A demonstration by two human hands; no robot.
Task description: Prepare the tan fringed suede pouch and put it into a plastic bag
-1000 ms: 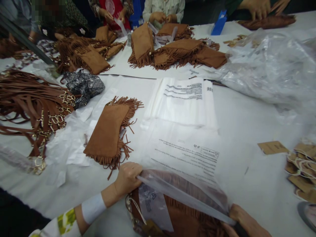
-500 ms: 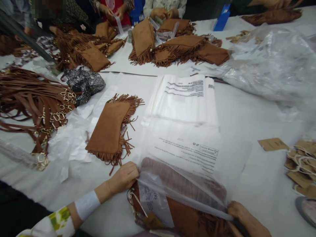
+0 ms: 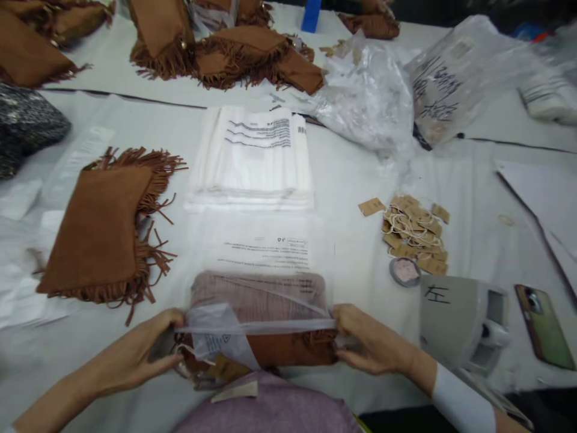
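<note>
A brown suede fringed bag (image 3: pixel 270 352) lies partly inside a clear plastic bag (image 3: pixel 265 264) printed with warning text, right in front of me. My left hand (image 3: pixel 144 352) pinches the left end of the plastic bag's open mouth. At the right end, my right hand (image 3: pixel 369 343) is closed on the same edge. The mouth strip is stretched taut between them across the suede bag. A small card tag on a string hangs at the suede bag's near left corner.
Another fringed suede bag (image 3: pixel 103 231) lies to the left. A stack of clear bags (image 3: pixel 252 159) sits behind. Card tags (image 3: pixel 415 231), a grey device (image 3: pixel 464 322) and a phone (image 3: pixel 543 325) are on the right. Crumpled plastic (image 3: pixel 374 96) and several suede bags (image 3: pixel 252 54) lie farther back.
The view has swung right and down. The suede bag has gone deeper into the plastic bag, and both hands now pull the mouth taut across it, closer to me.
</note>
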